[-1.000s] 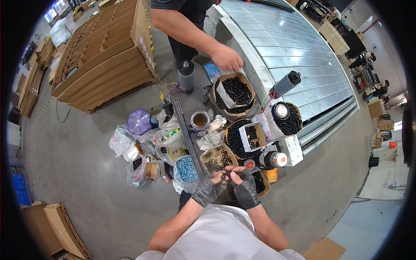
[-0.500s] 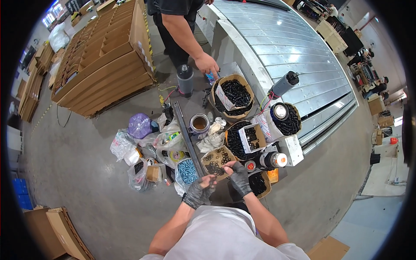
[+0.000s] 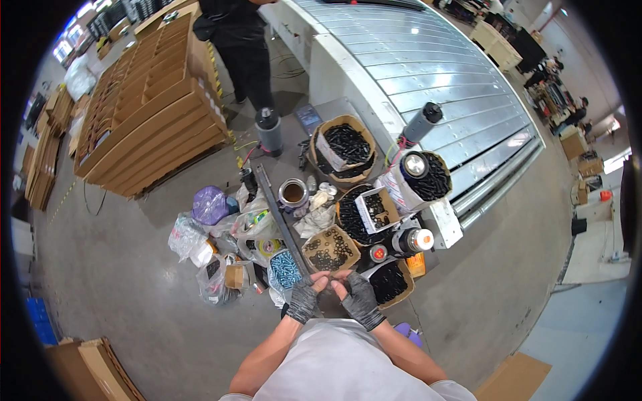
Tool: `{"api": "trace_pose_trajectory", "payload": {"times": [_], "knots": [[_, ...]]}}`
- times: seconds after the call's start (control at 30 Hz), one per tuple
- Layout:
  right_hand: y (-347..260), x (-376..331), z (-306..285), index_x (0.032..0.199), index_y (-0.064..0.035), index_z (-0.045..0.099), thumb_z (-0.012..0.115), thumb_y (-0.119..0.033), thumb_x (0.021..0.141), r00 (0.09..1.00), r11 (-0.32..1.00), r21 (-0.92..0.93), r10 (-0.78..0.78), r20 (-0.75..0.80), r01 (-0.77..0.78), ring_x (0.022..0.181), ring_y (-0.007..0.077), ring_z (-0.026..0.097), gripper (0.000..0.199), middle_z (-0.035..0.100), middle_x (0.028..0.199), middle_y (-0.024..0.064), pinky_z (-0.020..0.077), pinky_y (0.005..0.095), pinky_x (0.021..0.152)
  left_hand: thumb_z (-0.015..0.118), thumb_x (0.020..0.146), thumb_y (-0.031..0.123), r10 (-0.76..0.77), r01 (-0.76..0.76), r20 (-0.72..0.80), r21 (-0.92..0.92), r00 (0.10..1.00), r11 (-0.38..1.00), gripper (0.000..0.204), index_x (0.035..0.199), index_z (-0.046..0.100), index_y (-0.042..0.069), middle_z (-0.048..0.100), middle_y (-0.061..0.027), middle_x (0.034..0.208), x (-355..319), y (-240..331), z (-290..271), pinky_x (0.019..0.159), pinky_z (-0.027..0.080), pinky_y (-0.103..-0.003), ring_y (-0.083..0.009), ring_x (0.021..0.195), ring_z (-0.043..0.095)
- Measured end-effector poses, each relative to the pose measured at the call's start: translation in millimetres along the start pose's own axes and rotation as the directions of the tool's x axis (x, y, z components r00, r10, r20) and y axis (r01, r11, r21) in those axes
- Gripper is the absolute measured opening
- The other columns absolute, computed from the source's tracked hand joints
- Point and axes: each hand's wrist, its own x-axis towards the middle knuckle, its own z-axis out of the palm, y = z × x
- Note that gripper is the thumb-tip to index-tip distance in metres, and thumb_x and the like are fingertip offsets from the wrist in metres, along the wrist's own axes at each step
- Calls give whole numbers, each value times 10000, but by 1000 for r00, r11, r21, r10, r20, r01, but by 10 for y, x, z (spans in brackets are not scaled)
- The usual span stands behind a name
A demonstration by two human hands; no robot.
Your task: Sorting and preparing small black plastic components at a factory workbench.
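My left hand (image 3: 305, 298) and my right hand (image 3: 360, 301), in grey fingerless gloves, meet in front of me with thumbs and fingers pinched together. Whatever lies between the fingertips is too small to make out. A long dark metal bar (image 3: 281, 217) reaches from the back to beside my left fingers. Just beyond my hands sits an open cardboard box (image 3: 313, 242) scattered with small black rings (image 3: 329, 259). Blue screws (image 3: 285, 270) fill a bag left of the bar. Beside my right hand, a carton holds black cylindrical parts (image 3: 388, 282).
More cartons of black parts (image 3: 344, 142) stand farther back, near a metal-slatted conveyor (image 3: 435, 80). A dark flask (image 3: 413, 242) and two grey power tools (image 3: 269, 132) (image 3: 422, 124) stand around them. Plastic bags (image 3: 187, 235) lie left; stacked cardboard (image 3: 150, 134) rises behind. Another person (image 3: 244, 57) stands at the back.
My right hand has come back from the box of rings to my left hand's fingertips. The other person's hand has left the rear carton. The whole view has shifted slightly.
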Motion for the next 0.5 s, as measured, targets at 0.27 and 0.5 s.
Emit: {"api": "trace_pose_trajectory", "payload": {"times": [0.27, 0.5], "knots": [[-50, -195, -96, 1019, -38, 636, 630, -103, 845, 975, 992, -101, -95, -202, 75, 851, 294, 637, 186, 651, 916, 137, 507, 381, 749, 697, 881, 207, 8, -4, 51, -87, 999, 996, 365, 1176, 634, 0, 666, -67, 1063, -51, -168, 103, 880, 471, -283, -157, 967, 603], [103, -583, -191, 976, -35, 647, 644, -75, 841, 974, 999, 35, -19, -224, 27, 849, 271, 644, 141, 649, 906, 123, 510, 347, 751, 695, 866, 143, -121, 107, 254, 67, 960, 992, 401, 1219, 574, -4, 672, -83, 1027, -221, -132, 208, 850, 493, -286, -167, 927, 619]]}}
